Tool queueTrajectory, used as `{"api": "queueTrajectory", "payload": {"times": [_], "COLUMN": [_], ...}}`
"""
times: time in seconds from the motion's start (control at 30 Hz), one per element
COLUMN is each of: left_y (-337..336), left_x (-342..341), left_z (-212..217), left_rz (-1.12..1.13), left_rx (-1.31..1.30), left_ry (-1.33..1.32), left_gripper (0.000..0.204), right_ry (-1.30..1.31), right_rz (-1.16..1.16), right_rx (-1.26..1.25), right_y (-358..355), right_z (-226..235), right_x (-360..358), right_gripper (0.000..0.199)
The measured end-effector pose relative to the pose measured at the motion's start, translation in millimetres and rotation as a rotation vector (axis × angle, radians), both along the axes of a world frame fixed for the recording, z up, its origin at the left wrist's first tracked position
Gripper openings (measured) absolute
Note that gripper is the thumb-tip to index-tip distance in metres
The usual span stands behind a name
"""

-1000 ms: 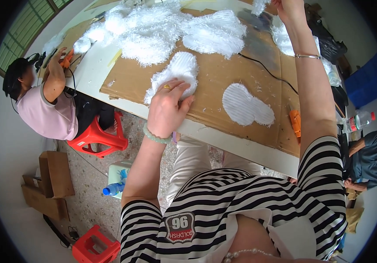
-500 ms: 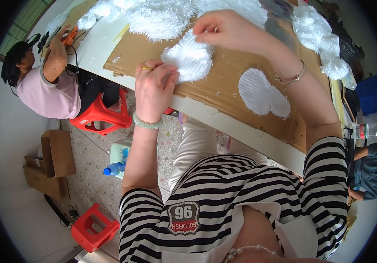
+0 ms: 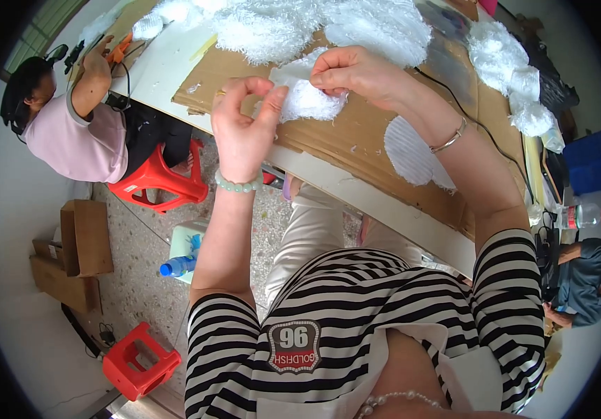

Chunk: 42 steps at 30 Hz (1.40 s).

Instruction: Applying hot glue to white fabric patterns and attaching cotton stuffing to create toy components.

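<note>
A white fluffy fabric piece (image 3: 313, 105) lies on the brown cardboard, its pale upper part lifted or folded. My left hand (image 3: 241, 129) is at its left edge, thumb and forefinger apart, with the thumb tip close to the fabric. Over the upper right of the piece, my right hand (image 3: 360, 78) has thumb and fingers pinched together. Whatever is in that pinch is too small to make out. A second ribbed white cutout (image 3: 406, 150) lies flat to the right, partly covered by my right forearm.
Heaps of white shaggy fabric (image 3: 377, 31) line the table's far side, with more white bundles (image 3: 503, 63) at right. A black cable (image 3: 485, 129) crosses the cardboard (image 3: 349, 157). At left a person (image 3: 77, 143) sits on a red stool (image 3: 164, 181); another person (image 3: 583, 279) is at right.
My right hand has come down nearer to the fabric piece. My left thumb and forefinger have spread apart from their earlier grip on its edge. The piece looks more bunched.
</note>
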<state>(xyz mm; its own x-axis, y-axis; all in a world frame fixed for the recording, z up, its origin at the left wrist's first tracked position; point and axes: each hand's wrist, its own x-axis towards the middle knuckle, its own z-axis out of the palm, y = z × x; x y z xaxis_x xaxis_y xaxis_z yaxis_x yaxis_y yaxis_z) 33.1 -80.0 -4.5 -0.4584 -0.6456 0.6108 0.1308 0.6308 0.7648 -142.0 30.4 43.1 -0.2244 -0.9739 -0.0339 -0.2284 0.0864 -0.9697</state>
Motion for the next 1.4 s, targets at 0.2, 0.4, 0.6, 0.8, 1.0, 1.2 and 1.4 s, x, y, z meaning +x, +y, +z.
{"api": "queueTrajectory", "payload": {"times": [0.2, 0.4, 0.6, 0.8, 1.0, 1.2, 1.4], "left_y": [9, 0, 2, 3, 3, 3, -1], "left_x": [-16, -12, -14, -11, -10, -6, 5], "left_z": [-1, -7, -8, -6, -2, -6, -4], "left_rz": [0.032, 0.045, 0.033, 0.020, -0.037, -0.153, -0.278], "left_rx": [-0.440, -0.478, -0.542, -0.534, -0.512, -0.148, 0.248], "left_ry": [-0.158, -0.230, -0.274, -0.358, -0.282, -0.167, -0.081], "left_gripper": [0.013, 0.007, 0.006, 0.009, 0.012, 0.020, 0.029], "right_ry": [-0.152, -0.434, -0.630, -0.542, -0.239, 0.412, 0.853], "right_rz": [0.006, -0.327, -0.591, -0.415, -0.913, -0.743, -0.289], "right_rx": [0.015, -0.292, -0.481, -0.786, -0.668, -0.234, -0.228], "right_y": [0, 10, 35, 67, 65, 22, 3], "right_z": [0, 39, 64, 97, 130, 61, 41], "right_x": [-4, -50, -118, -159, -154, -181, -60], "right_gripper": [0.012, 0.009, 0.008, 0.024, 0.018, 0.029, 0.029]}}
